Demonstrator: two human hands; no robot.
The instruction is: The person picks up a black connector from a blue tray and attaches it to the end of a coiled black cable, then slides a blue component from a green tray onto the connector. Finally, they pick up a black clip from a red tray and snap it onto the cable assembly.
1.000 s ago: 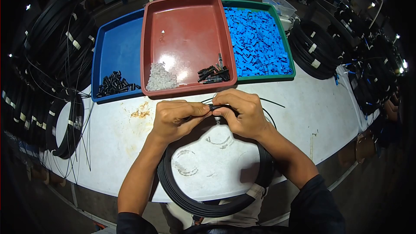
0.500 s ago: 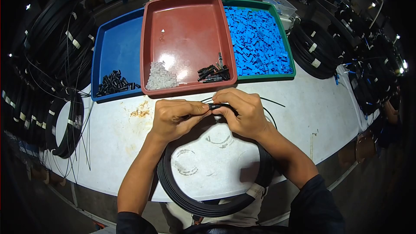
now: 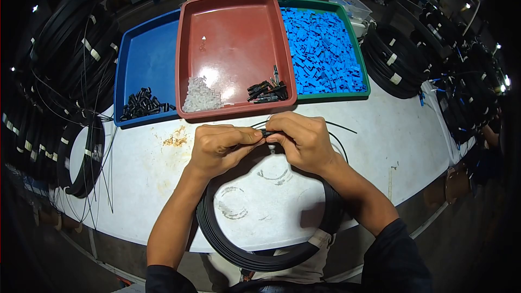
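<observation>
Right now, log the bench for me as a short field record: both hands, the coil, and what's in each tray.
Left hand: pinching a small black part
Right hand: pinching at the same part, fingertips close to the left's
Coil: black cable, below the hands, reaching past the table's near edge
Blue tray: short black pieces
Red tray: whitish pieces near left, slim dark parts near right
Green tray: many blue pieces
Part detail: mostly hidden by fingers
</observation>
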